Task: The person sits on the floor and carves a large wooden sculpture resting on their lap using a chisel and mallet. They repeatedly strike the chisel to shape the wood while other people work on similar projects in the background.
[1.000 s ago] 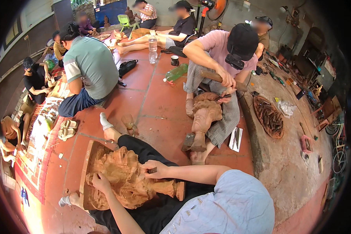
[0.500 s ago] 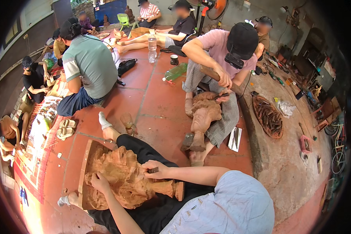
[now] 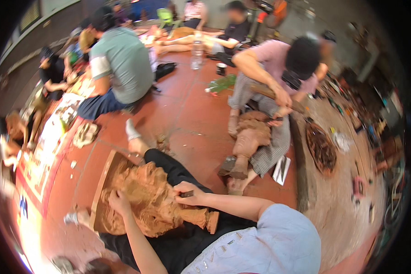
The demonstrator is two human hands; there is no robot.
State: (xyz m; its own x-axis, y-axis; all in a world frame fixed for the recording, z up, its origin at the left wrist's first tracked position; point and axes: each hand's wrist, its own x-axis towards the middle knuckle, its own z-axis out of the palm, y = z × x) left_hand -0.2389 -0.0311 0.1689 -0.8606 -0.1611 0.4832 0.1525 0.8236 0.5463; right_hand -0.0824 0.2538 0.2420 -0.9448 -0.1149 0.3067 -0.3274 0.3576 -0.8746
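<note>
A carving [image 3: 153, 201] of orange-brown wood, deeply cut in rippling folds, lies across a lap in black trousers [image 3: 171, 168]. Its broad, flat-backed end points left; a narrow neck and squared foot point right. The left hand [image 3: 120, 203] rests on its rough surface, fingers bent downward; blur hides whether they pinch anything. The right hand [image 3: 192, 187] is curled around a short, dark tool [image 3: 186, 194] just above the wood. Reddish tiles [image 3: 182, 121] spread ahead, meeting a dusty grey-brown floor [image 3: 326, 210] at right, where an oval basket [image 3: 326, 172] holds dark pieces. Opposite, a co-worker in pink [image 3: 271, 52] bends over a second wooden carving [image 3: 250, 140]. More people sit around, some beside a red mat [image 3: 40, 189] with pale markings.
</note>
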